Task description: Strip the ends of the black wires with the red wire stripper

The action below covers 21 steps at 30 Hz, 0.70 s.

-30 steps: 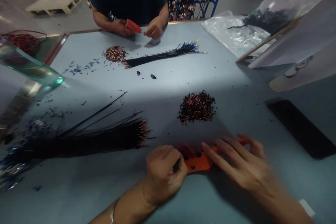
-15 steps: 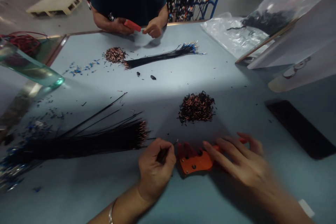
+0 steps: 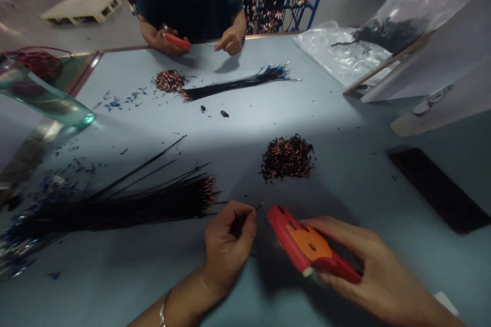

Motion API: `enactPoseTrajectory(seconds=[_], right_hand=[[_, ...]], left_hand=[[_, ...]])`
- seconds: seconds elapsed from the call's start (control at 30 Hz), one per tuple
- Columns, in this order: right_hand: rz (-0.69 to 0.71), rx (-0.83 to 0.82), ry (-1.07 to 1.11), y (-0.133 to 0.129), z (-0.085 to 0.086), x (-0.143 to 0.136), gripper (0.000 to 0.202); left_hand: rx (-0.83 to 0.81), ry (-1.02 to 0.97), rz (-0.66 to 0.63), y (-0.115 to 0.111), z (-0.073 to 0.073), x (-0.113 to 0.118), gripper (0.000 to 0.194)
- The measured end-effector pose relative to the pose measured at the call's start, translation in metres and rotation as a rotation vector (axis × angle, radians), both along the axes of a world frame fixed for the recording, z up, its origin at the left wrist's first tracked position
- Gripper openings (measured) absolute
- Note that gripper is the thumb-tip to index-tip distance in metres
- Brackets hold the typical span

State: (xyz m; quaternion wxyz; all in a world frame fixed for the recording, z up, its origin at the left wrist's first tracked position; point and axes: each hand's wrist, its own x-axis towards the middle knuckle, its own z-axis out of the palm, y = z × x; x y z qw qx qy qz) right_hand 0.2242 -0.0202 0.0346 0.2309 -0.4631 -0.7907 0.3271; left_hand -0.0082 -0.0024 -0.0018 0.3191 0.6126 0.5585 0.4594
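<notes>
as the right hand [image 3: 378, 265] grips, its red tool [image 3: 305, 241] points forward-left.

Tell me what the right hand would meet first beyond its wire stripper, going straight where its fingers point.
Beyond the wire stripper, probably the left hand, pinching a black wire, though depth is unclear.

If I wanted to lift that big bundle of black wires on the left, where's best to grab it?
Probably around the middle of the large bundle of black wires, coming from above and the near side, closing across its length. It lies flat and long; loose strands splay out on its far side, while copper-coloured tips and bluish, silvery tips sit at opposite ends.
</notes>
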Motion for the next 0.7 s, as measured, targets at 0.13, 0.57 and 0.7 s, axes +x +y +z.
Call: enactPoseTrajectory(seconds=[0.13, 0.57, 0.7], right_hand=[[0.023, -0.312, 0.214, -0.003, 0.001, 0.002, 0.043], [0.098, -0.811, 0.563, 0.003, -0.009, -0.007, 0.050], [0.101, -0.809, 0.555, 0.002, -0.008, -0.006, 0.049]], left_hand=[[0.162, 0.010, 0.015, -0.003, -0.002, -0.002, 0.009], [0.253, 0.101, -0.093, -0.003, 0.006, 0.000, 0.010], [0.249, 0.104, -0.113, -0.004, 0.007, -0.002, 0.010]])
